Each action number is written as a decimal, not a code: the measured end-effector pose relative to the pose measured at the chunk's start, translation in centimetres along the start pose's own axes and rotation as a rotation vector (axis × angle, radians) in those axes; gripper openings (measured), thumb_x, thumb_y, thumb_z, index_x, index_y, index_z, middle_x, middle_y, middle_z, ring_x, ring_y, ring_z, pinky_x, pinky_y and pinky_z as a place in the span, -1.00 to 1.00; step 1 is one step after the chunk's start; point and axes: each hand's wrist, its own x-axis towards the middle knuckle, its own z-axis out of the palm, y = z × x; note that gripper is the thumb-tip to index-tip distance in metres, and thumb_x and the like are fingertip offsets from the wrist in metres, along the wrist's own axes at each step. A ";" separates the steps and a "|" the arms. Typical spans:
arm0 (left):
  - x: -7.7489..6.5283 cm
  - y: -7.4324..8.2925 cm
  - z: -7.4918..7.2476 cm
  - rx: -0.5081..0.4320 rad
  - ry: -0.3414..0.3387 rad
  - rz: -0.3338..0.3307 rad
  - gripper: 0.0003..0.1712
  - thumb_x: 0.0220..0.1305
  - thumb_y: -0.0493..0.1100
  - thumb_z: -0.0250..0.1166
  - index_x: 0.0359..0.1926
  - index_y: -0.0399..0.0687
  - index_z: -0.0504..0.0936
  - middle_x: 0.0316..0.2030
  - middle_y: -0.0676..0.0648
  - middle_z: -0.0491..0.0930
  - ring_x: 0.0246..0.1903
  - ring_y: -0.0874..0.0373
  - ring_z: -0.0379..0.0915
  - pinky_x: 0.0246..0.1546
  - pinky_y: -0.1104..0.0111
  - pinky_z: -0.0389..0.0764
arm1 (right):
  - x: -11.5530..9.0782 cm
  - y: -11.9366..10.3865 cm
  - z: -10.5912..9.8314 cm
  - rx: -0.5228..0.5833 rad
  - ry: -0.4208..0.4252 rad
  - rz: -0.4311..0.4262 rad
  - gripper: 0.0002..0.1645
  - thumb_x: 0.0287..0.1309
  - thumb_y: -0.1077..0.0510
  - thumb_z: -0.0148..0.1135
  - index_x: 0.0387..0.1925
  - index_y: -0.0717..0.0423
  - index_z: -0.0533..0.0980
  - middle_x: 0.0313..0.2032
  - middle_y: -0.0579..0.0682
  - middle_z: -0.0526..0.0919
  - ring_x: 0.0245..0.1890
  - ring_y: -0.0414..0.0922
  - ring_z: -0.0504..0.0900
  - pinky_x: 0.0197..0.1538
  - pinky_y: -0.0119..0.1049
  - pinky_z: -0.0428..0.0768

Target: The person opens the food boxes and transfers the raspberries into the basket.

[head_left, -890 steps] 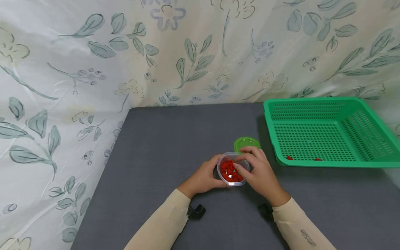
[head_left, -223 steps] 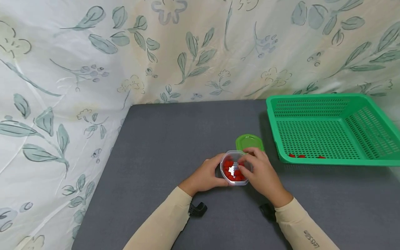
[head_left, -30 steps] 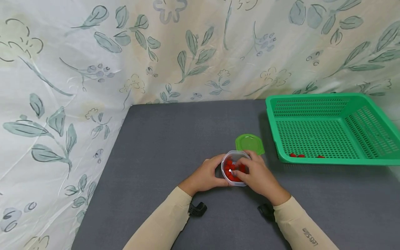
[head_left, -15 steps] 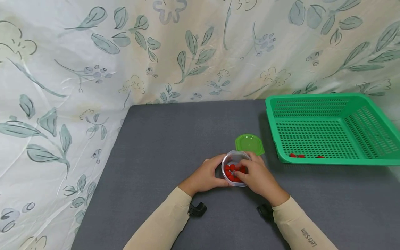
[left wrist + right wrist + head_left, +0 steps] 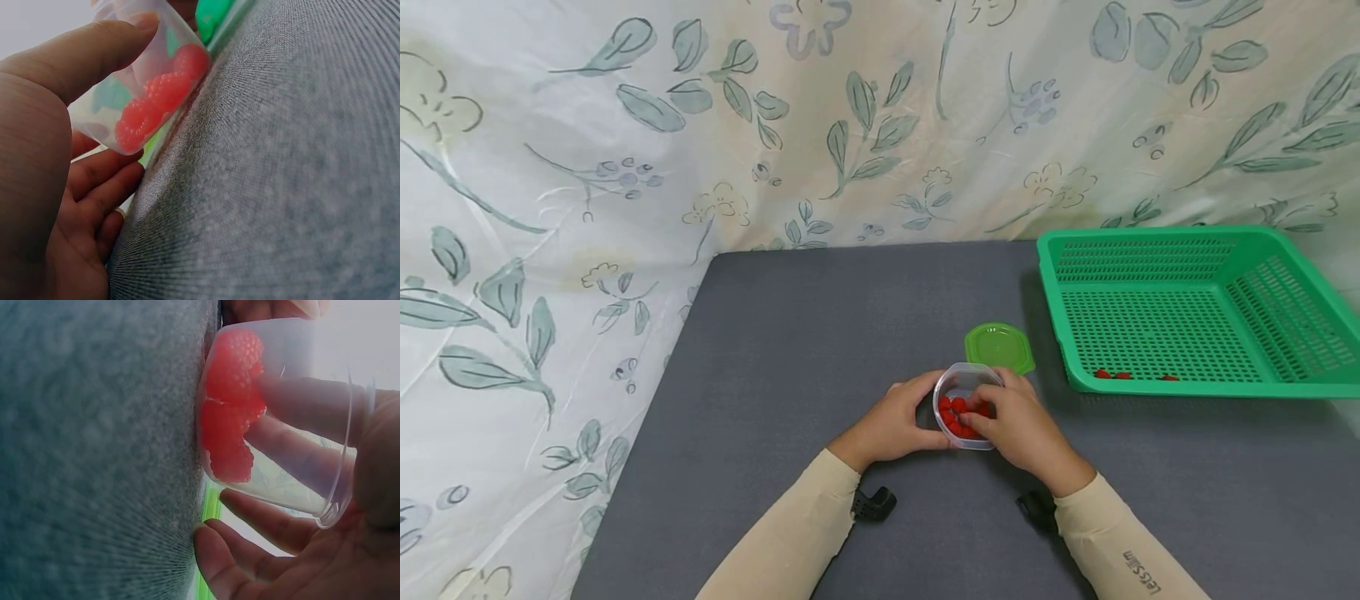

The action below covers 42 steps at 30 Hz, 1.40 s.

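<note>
A small clear plastic container [image 5: 958, 383] stands on the grey table with several red raspberries [image 5: 958, 404] in its bottom. My left hand [image 5: 891, 427] holds it from the left, its thumb along the near wall and the fingers round the far side. Over the rim reaches my right hand [image 5: 1022, 429], its thumb and index finger down inside, pinching at a raspberry [image 5: 240, 347] among the others. The right hand's other fingers stay outside, beside the wall, in the right wrist view. Just behind the container lies a green lid [image 5: 997, 343], overlapped by the right fingers in the head view.
At the back right stands a large green slatted basket [image 5: 1217, 388], with a few raspberries [image 5: 1123, 376] along its near inside edge. The grey table [image 5: 820, 325] meets a leaf-patterned curtain [image 5: 880, 133] at the back and left.
Within the last second the container has shifted slightly and the raspberries inside lie differently, the right fingers still among them. Since the oldest frame one more raspberry shows in the basket.
</note>
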 end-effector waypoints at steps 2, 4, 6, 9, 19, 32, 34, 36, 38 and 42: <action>0.0 -0.1 0.1 -0.006 0.002 0.002 -0.04 -0.05 0.07 0.50 0.37 0.08 0.28 0.18 0.13 0.43 0.14 0.31 0.34 0.17 0.31 0.28 | -0.1 0.0 0.0 0.010 0.003 -0.009 -0.84 0.01 0.00 0.45 -0.49 -0.22 0.56 -0.06 0.00 0.44 0.00 0.07 0.34 -0.05 -0.01 0.43; 0.0 -0.1 0.1 -0.016 0.004 0.007 -0.04 -0.07 0.06 0.51 0.37 0.07 0.28 0.17 0.11 0.44 0.13 0.28 0.36 0.16 0.33 0.30 | -0.1 0.1 0.0 0.023 0.012 -0.020 -0.83 0.02 0.00 0.44 -0.49 -0.22 0.55 -0.07 -0.04 0.43 -0.01 0.04 0.35 -0.07 -0.04 0.43; 0.1 -0.1 0.2 -0.021 0.004 0.008 -0.03 -0.08 0.07 0.52 0.36 0.06 0.28 0.17 0.10 0.44 0.11 0.26 0.38 0.14 0.34 0.33 | -0.1 0.1 0.1 0.036 0.028 -0.035 -0.83 0.02 0.00 0.44 -0.47 -0.22 0.55 -0.06 -0.04 0.43 -0.01 0.03 0.35 -0.07 -0.05 0.44; 0.1 -0.1 0.2 -0.016 0.004 0.007 -0.01 -0.09 0.14 0.52 0.36 0.09 0.28 0.17 0.12 0.43 0.10 0.25 0.39 0.13 0.33 0.34 | -0.1 0.0 0.2 0.056 0.053 -0.062 -0.82 0.02 0.01 0.45 -0.43 -0.18 0.55 -0.02 -0.02 0.43 0.01 0.02 0.35 -0.06 -0.05 0.46; 0.0 -0.1 0.3 -0.018 0.014 0.026 -0.04 -0.05 0.17 0.49 0.35 0.08 0.29 0.16 0.14 0.43 0.10 0.26 0.38 0.12 0.37 0.35 | -0.1 -0.2 0.0 0.132 0.179 -0.172 -0.81 0.03 0.11 0.44 -0.32 -0.09 0.56 0.14 0.04 0.40 0.08 0.03 0.33 -0.11 -0.03 0.49; 0.0 0.0 0.2 -0.044 -0.006 -0.006 -0.05 -0.02 0.12 0.48 0.38 0.15 0.26 0.19 0.18 0.40 0.12 0.22 0.37 0.13 0.30 0.34 | -0.4 0.0 -2.4 0.122 0.413 -0.289 -0.75 -0.03 0.16 0.47 -0.26 0.04 0.61 0.09 0.00 0.48 0.08 -0.07 0.36 -0.16 -0.20 0.49; -0.1 -0.1 0.3 -0.033 -0.007 -0.020 -0.05 -0.02 0.14 0.48 0.38 0.19 0.25 0.19 0.21 0.39 0.13 0.28 0.34 0.17 0.25 0.29 | -0.4 0.1 -2.8 0.119 0.444 -0.299 -0.74 -0.03 0.17 0.47 -0.25 0.06 0.61 0.08 -0.02 0.48 0.09 -0.07 0.37 -0.16 -0.24 0.50; -0.1 -0.1 0.3 -0.029 -0.005 -0.025 -0.05 -0.03 0.15 0.48 0.38 0.21 0.25 0.19 0.22 0.39 0.13 0.31 0.32 0.18 0.22 0.27 | -0.4 0.1 -3.1 0.138 0.493 -0.316 -0.73 -0.06 0.21 0.47 -0.25 0.08 0.62 0.06 -0.01 0.51 0.08 -0.06 0.40 -0.16 -0.28 0.50; -0.1 -0.1 0.3 -0.029 -0.005 -0.029 -0.05 -0.03 0.15 0.49 0.38 0.20 0.26 0.19 0.22 0.39 0.14 0.33 0.32 0.18 0.22 0.27 | -0.4 0.1 -3.4 0.161 0.555 -0.334 -0.71 -0.12 0.26 0.49 -0.26 0.12 0.63 0.02 0.03 0.53 0.03 -0.02 0.44 -0.16 -0.35 0.47; 0.0 -0.1 0.2 -0.021 -0.003 -0.030 -0.04 -0.05 0.14 0.50 0.37 0.20 0.27 0.19 0.22 0.40 0.14 0.33 0.31 0.19 0.24 0.24 | -0.5 -0.6 -4.4 0.216 0.671 -0.369 -0.67 -0.24 0.39 0.49 -0.30 0.24 0.63 -0.07 0.17 0.57 -0.06 0.09 0.49 -0.16 -0.45 0.40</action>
